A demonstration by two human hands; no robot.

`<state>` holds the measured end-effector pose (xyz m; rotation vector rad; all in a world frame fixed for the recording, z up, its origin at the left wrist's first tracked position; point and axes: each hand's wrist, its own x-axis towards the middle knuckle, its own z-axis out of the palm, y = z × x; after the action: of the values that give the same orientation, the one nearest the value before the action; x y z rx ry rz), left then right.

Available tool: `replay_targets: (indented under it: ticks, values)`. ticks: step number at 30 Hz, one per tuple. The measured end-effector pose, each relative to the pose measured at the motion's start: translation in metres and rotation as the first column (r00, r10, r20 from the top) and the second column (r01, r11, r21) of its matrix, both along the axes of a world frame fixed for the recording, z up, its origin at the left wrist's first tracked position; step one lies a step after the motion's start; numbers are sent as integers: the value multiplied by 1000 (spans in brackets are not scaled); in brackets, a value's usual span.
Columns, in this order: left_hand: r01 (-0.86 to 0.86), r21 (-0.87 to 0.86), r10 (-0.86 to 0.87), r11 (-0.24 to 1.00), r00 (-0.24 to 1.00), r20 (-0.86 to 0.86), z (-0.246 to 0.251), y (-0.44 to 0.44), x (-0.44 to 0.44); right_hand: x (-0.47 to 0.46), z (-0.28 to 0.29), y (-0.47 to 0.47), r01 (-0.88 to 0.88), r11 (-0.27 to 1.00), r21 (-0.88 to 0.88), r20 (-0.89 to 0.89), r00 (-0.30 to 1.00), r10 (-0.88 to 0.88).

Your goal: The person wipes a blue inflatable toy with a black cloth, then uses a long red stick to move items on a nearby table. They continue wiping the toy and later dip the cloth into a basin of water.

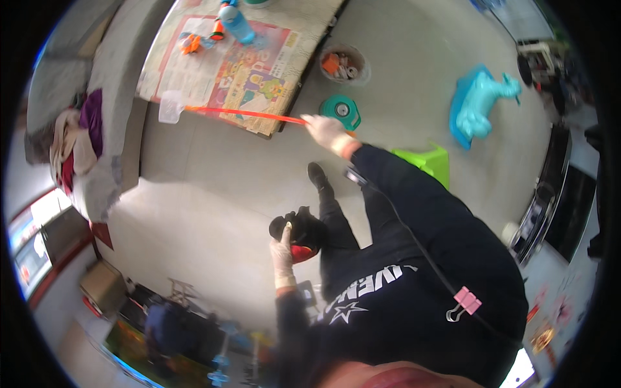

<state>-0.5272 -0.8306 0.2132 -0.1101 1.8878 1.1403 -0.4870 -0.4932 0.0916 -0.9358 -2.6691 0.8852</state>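
My right hand (329,132), in a thin pale glove, grips the end of a fly swatter's long red-orange handle (252,114). The pale rectangular swatter head (171,106) is over the near left corner of the table. Lower down, in front of my left leg, my left hand (282,254), gloved the same way, holds a black bundle (302,228) with a red part. I cannot tell what the bundle is. Spread over the table (303,22) is a printed paper sheet (233,68); on it are a blue bottle (237,25) and a small orange toy (190,43).
By the table stand a waste bin (359,65) with rubbish and a green round lidded container (341,111). A lime-green stool (432,162) is beside my right arm. Farther right is a turquoise ride-on toy (485,104). A grey sofa (111,82) with clothes (77,136) lines the left.
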Motion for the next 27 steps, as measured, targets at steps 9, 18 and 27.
replay_targets:
  ticks: [9,18,27]
  values:
    - [78,-1,-78,997,996,49,-3,-21,-8,-95,-12,54,110,985,135,322,935,-149]
    - [9,212,-20,977,999,50,24,60,-27,18,90,-42,-358,592,-722,-45,878,476]
    - [417,347,-438,840,899,-20,85,204,-28,82,167,19,215,179,-960,209,976,-52]
